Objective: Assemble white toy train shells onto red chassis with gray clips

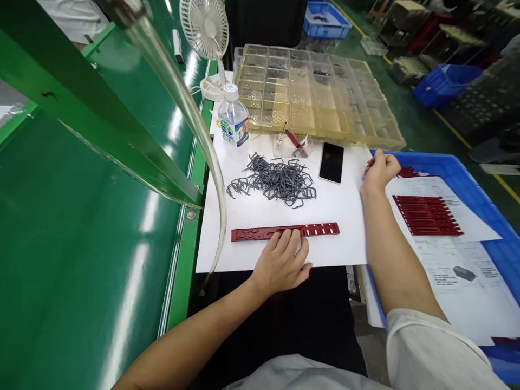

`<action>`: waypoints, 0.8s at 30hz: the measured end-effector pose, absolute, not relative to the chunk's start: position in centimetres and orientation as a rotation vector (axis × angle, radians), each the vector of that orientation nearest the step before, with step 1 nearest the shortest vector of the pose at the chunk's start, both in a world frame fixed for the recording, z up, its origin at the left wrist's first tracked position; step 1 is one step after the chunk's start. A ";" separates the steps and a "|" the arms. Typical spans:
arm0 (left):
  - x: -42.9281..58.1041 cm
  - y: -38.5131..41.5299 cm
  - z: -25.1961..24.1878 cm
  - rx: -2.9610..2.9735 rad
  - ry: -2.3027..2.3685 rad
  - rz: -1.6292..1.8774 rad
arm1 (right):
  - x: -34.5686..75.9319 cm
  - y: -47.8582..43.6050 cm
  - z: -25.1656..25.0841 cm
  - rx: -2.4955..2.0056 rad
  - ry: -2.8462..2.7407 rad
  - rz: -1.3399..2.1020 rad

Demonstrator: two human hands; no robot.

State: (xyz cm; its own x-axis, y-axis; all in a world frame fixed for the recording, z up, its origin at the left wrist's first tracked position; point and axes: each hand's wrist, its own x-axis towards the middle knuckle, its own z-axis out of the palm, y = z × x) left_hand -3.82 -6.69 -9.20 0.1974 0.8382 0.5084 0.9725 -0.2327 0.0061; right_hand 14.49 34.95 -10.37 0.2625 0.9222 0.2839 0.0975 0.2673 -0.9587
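A long dark-red slotted strip [325, 229] lies flat across the white work surface in front of me. My left hand [280, 262] is on its middle, fingertips curled over the strip and pressing it down, thumb off the near side. At the right edge of the white surface, my right hand [381, 172] is raised with its fingers curled in; whether anything small is inside is hidden. A loose pile of grey bent plastic clips [284, 179] sits beyond the strip. To the right of the pile is a black-screened phone [331, 162].
Behind the pile stand a water bottle [233, 119], a small clear box of tools [296, 145] and a divided clear tray [312, 97]. A blue bin [459, 168] at right bears papers and red strips [426, 215]. A clear hose [203, 135] hangs at left, near a fan [207, 27].
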 end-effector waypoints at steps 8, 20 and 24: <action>-3.6 -6.5 -9.3 -2.120 -1.738 -0.656 | 14.0 34.8 -10.8 -1.135 -1.186 0.641; -3.3 -6.4 -9.1 -2.084 -1.751 -0.648 | 14.0 35.3 -11.5 -1.107 -1.240 0.587; -3.3 -6.4 -9.1 -2.076 -1.751 -0.661 | 13.9 35.2 -11.5 -1.101 -1.249 0.577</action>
State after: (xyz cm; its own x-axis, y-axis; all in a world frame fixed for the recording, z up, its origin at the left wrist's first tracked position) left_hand -3.32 -6.41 -9.08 0.1299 0.8226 0.5535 0.9832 -0.1790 0.0352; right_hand 13.93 35.21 -11.49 0.2744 0.8486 0.4524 0.2059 0.4076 -0.8896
